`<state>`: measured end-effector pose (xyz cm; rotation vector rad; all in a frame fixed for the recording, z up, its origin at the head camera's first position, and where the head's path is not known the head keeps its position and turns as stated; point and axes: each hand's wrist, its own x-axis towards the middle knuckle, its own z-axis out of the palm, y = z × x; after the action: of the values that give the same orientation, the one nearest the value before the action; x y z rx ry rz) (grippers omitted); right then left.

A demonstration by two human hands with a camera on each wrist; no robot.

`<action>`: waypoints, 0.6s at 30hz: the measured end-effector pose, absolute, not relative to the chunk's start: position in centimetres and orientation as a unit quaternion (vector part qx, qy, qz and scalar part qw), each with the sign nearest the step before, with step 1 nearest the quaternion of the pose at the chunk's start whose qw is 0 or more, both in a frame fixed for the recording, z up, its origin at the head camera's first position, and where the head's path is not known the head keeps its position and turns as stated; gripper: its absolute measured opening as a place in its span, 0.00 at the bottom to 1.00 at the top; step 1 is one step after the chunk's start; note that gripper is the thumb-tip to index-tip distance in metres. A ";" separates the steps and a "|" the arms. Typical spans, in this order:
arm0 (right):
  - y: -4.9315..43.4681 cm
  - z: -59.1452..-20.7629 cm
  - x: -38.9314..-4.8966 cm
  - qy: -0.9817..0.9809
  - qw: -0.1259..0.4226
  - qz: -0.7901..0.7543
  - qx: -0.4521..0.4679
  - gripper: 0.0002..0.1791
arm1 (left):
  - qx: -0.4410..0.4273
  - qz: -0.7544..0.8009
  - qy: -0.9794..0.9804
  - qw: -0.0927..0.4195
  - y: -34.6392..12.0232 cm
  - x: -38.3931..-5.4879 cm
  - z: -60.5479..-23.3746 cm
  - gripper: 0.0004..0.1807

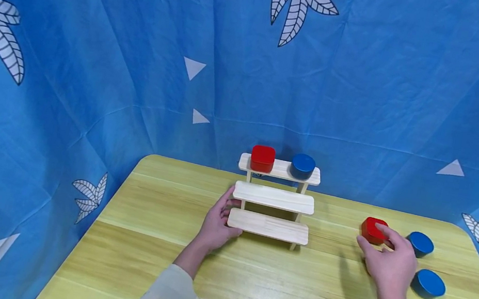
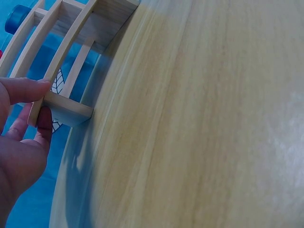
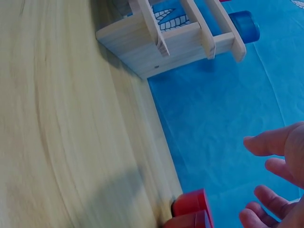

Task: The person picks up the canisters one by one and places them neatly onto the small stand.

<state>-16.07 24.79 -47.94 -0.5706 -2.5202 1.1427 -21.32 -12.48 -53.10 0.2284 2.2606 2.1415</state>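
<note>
A small three-tier wooden display stand (image 1: pixel 273 197) stands at the table's back. My left hand (image 1: pixel 216 226) grips the left end of its lowest board, thumb (image 2: pixel 26 89) in front and fingers curled behind. On the top tier sit a glossy red rounded-square piece (image 1: pixel 262 159) and a blue round piece (image 1: pixel 302 166). My right hand (image 1: pixel 392 262), fingers apart and holding nothing, hovers by another red rounded-square piece (image 1: pixel 371 231). In the right wrist view, two red pieces (image 3: pixel 191 203) appear below that hand; the head view mostly hides one behind it.
Two blue round pieces (image 1: pixel 429 284) lie on the wooden table (image 1: pixel 154 209) to the right of my right hand. A blue leaf-patterned cloth (image 1: pixel 371 87) hangs behind the table and along its left side.
</note>
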 end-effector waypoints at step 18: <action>25.6 -48.6 -15.5 -0.878 0.173 0.394 -0.210 0.33 | 0.084 0.691 0.718 0.006 -12.5 -21.4 -53.4 0.65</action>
<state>-15.48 25.59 -48.57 -0.5968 -2.4898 1.1160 -21.42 -12.53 -53.44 0.2631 2.2462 2.1619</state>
